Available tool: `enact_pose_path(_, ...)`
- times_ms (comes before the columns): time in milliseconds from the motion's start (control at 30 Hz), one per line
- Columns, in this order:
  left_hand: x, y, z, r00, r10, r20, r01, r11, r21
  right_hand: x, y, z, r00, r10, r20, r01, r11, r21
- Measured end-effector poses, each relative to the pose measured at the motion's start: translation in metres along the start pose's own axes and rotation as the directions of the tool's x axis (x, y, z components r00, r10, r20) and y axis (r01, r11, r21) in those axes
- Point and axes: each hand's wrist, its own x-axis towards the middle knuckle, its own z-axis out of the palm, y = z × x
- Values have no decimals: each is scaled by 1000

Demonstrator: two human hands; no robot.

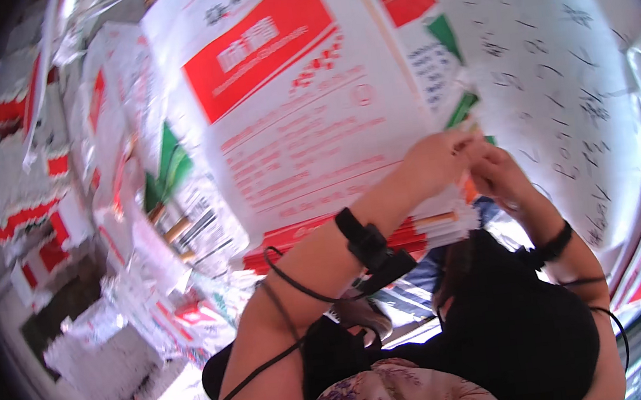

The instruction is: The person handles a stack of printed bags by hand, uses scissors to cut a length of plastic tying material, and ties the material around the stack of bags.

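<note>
My left hand (pixel 449 157) and my right hand (pixel 499 172) meet at the right edge of a stack of flat white printed bags (pixel 303 143) with a red band. The fingers of both are closed in a pinch, fingertips close together. What they hold is small and partly hidden by the fingers. Just beyond them shows a green strip (pixel 464 109) with a pale orange part beside it. My left forearm crosses the near right corner of the stack. Red and white folded edges (pixel 437 228) of the stacked bags show below my left wrist.
To the right lies a large white sack (pixel 551 90) with black handwriting. More bundles of red and white bags (pixel 49 221) are piled at the left. Grey blocky bundles (pixel 110 355) sit at the lower left. Black cables (pixel 285 313) run from the straps along my forearms.
</note>
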Motion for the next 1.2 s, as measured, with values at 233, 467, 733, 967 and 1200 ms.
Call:
enact_pose_path(233, -107, -48, -41, 982, -187, -28, 181, 883, 434, -5, 5, 2, 997, -35, -72, 35, 999, 5)
enact_pose_path(467, -153, -66, -80, 975, -199, -97, 221, 907, 358, -9, 2, -1, 991, -48, -128, 44, 999, -31)
enact_pose_path(733, -125, -50, -69, 957, -284, -60, 285, 880, 380, -23, 0, -19, 973, -149, -178, -1, 764, -646)
enact_pose_path(967, -98, -52, -66, 942, -332, -48, 333, 909, 250, -48, -11, -37, 972, -79, -222, -153, 503, -850)
enact_pose_path(1200, -112, -12, -149, 874, -266, -407, 308, 951, 40, -38, 13, -55, 940, -324, -104, -52, 166, -985)
